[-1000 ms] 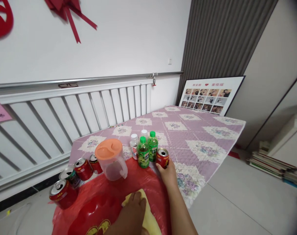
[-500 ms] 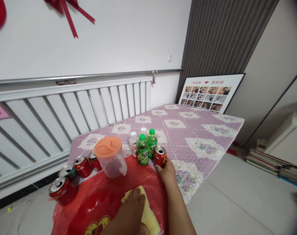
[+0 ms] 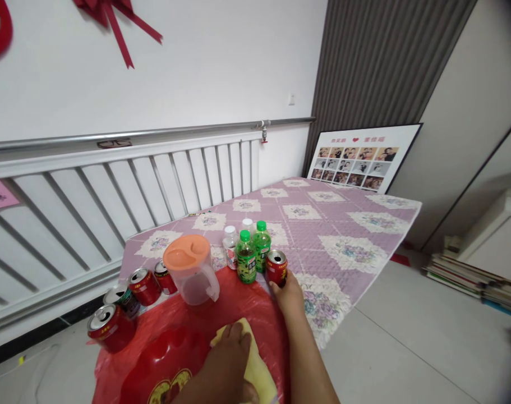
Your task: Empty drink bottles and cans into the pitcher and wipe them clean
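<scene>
My left hand [image 3: 232, 350] is pressed on a folded yellow cloth [image 3: 257, 367], fingers bent over it, at the near side of the red plastic sheet [image 3: 234, 300]. My right hand [image 3: 289, 293] wraps round a red drink can [image 3: 276, 270], which stands upright with its top opened. Just left of that can are two green-capped bottles [image 3: 245, 261], with two white-capped bottles [image 3: 230, 247] behind them. A clear pitcher [image 3: 194, 280] with an orange lid stands farther left. Partly under my left forearm lies a red scalloped tray [image 3: 154, 359] with a gold pattern.
Several opened cans [image 3: 110, 331] line the table's left edge beside the pitcher. A purple floral cover [image 3: 299, 212] spreads over the table towards the back right. Behind stands a white radiator [image 3: 188, 179], and a photo board [image 3: 360, 160] leans at the far corner.
The view has shifted very slightly. Both hands stay where they were, one on the cloth and one round the can; no object has visibly moved.
</scene>
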A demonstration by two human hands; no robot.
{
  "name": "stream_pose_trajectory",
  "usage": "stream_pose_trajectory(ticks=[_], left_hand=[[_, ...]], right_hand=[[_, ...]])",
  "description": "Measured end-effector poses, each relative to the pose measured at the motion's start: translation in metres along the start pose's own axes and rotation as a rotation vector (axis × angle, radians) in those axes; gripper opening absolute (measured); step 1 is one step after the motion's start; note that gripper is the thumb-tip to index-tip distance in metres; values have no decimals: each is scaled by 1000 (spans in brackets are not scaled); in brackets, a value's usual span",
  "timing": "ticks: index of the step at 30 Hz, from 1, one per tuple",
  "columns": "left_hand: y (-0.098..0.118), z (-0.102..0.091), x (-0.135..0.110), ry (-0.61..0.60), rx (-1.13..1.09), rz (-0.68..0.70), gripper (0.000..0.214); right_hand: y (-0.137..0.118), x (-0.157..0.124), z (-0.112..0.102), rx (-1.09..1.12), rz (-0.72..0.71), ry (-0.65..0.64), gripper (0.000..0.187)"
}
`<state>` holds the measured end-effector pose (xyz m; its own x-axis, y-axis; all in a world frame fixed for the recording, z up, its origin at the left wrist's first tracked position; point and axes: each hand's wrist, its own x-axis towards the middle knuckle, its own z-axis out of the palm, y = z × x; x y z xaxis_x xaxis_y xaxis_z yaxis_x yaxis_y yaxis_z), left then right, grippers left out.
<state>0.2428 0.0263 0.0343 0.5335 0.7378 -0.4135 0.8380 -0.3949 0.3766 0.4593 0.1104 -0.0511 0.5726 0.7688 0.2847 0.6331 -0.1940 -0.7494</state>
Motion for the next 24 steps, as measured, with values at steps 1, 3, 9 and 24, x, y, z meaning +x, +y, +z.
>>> stream_pose_trajectory(ticks=[1,3,9,24], left_hand=[[-1,1,1,9,-4,5,97],[-2,3,2,26,-12,15,94],[-3,2,3,38,-24,16,97],[-17,9,1,75,-7,101,96]], right_hand=[[1,0,0,-3,-2,-3,56],[2,0,1,-8,-2,-7,60],[10,1,2,3,15,-17,71],[26,-41,-31,44,-7,-69,59]])
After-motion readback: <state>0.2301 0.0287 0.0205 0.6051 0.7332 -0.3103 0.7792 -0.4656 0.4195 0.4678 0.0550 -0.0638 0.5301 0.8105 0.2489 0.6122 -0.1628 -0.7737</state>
